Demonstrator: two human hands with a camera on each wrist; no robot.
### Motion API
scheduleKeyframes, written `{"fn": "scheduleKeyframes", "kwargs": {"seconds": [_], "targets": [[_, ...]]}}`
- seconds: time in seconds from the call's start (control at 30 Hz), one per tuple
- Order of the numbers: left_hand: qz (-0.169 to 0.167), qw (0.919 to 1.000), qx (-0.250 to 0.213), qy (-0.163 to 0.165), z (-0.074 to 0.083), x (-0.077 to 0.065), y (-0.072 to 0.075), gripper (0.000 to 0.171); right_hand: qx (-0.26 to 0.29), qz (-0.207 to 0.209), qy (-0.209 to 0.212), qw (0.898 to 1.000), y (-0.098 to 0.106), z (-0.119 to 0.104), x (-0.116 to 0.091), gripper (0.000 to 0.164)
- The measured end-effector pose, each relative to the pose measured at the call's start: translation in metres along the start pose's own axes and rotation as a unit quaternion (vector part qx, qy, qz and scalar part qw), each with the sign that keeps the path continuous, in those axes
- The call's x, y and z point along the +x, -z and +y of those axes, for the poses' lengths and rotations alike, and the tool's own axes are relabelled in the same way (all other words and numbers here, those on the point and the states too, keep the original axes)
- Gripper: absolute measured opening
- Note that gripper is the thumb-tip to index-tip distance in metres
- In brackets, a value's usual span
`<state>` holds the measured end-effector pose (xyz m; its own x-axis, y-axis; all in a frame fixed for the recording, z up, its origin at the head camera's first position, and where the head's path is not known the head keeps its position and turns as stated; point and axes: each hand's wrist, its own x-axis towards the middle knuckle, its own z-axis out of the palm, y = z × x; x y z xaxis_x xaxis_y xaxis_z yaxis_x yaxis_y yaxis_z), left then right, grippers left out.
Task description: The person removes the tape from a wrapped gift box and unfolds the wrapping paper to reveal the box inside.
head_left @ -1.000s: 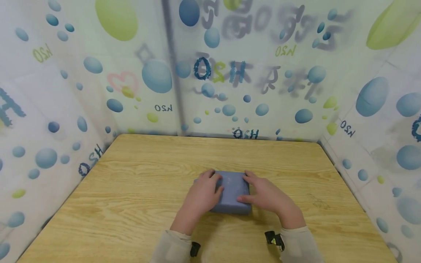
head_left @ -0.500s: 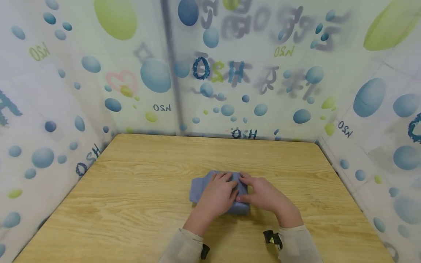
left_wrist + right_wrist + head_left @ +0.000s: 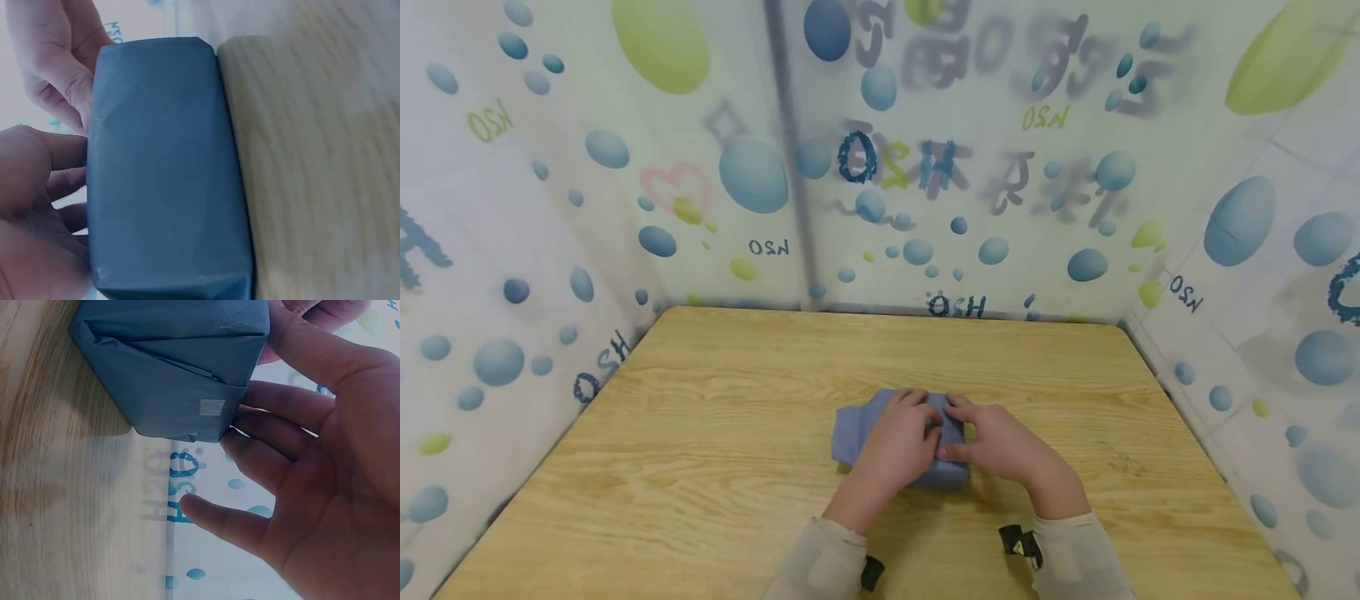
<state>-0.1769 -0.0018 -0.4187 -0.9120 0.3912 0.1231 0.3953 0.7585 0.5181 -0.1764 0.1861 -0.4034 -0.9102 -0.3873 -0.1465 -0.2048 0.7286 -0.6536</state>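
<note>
The fingers (image 3: 912,400) of the left hand (image 3: 895,442) are lying loosely bent on top of the parcel (image 3: 165,165), their tips partly hidden; they are not closing round it. The right hand (image 3: 1000,442) is spreading its nearly straight fingers along the right edge, thumb reaching over the top, touching rather than gripping. Between the hands, the parcel is sitting on the desk (image 3: 700,417). Its blue paper (image 3: 150,359) is covering the side facing the person smoothly. At the right end, the paper is lying in folds, and a pale patch (image 3: 212,407), perhaps tape, is sticking there, so that end seems done. At the left end, a flap (image 3: 848,433) is jutting outward unfolded, so that end is apparently remaining to be closed. Whether the top seam is holding, I cannot tell; the hands are hiding it.
</note>
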Motion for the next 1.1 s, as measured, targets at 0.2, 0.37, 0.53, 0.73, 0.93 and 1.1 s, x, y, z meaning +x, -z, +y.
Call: {"fn": "scheduleKeyframes", "kwargs": {"seconds": [0.2, 0.37, 0.53, 0.73, 0.93, 1.1], "targets": [[-0.027, 0.9942, -0.078, 0.068, 0.004, 0.004, 0.002, 0.014, -0.003, 0.006, -0.004, 1.000, 0.000, -0.001, 0.000, 0.077], [-0.026, 0.9908, -0.101, 0.086, 0.002, 0.008, -0.001, 0.011, -0.004, 0.007, -0.007, 1.000, 0.000, -0.001, 0.000, 0.077], [-0.024, 0.9891, -0.112, 0.092, -0.002, 0.012, -0.009, 0.008, -0.006, 0.007, -0.002, 1.000, 0.000, -0.001, 0.000, 0.074], [-0.033, 0.9929, -0.063, 0.095, 0.009, 0.011, -0.001, 0.017, -0.012, 0.006, 0.004, 1.000, 0.000, -0.001, 0.001, 0.072], [-0.062, 0.9935, 0.047, 0.083, 0.019, 0.014, 0.001, 0.025, -0.017, 0.011, -0.001, 1.000, -0.001, -0.001, 0.001, 0.073], [-0.064, 0.9927, 0.032, 0.097, 0.024, 0.015, -0.002, 0.023, -0.029, 0.018, 0.000, 0.999, -0.002, -0.002, 0.000, 0.070]]}}
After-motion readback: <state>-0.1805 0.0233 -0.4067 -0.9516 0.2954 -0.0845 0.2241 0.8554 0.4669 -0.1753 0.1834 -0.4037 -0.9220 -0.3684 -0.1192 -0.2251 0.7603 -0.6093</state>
